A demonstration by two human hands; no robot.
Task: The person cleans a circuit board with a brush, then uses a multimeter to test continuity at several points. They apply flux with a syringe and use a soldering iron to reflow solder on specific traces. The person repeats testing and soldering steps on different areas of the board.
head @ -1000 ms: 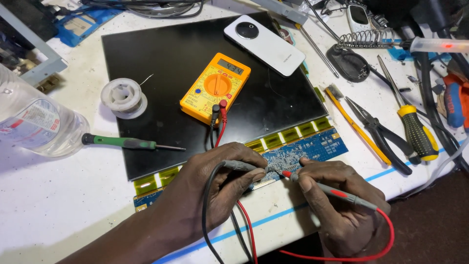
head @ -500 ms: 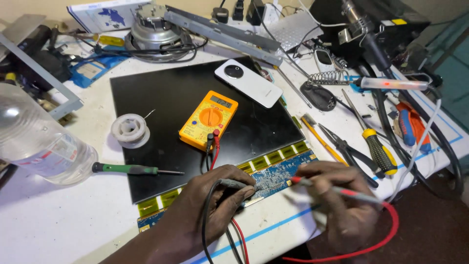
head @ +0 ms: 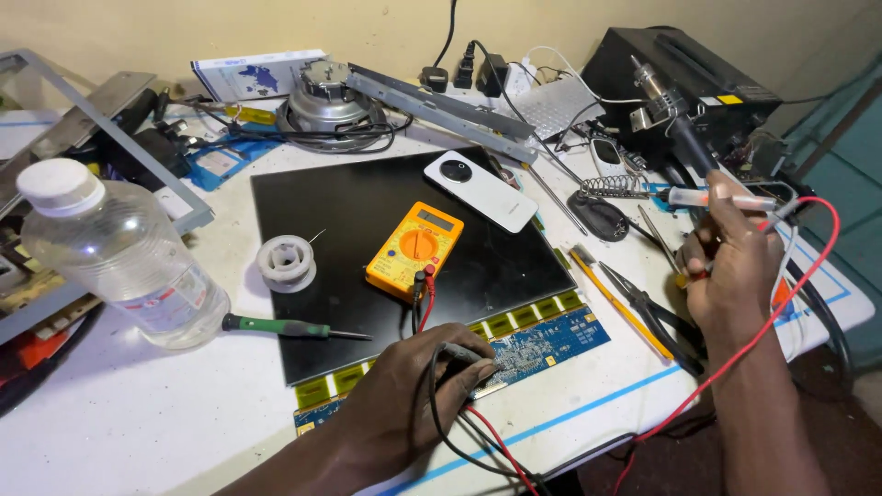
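Pinning the black probe [head: 464, 354] onto the blue circuit strip [head: 533, 344] just below the yellow multimeter [head: 415, 250], your left hand [head: 413, 395] had its fingers curled shut around it. Your right hand [head: 730, 262], well right of the meter, gripped the red probe; its taut red lead [head: 790, 303] could have dragged the meter or slipped the black tip across contacts.

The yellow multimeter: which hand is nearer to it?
Left. The left hand lies on the blue circuit strip just below the yellow multimeter; the right hand is raised far to its right.
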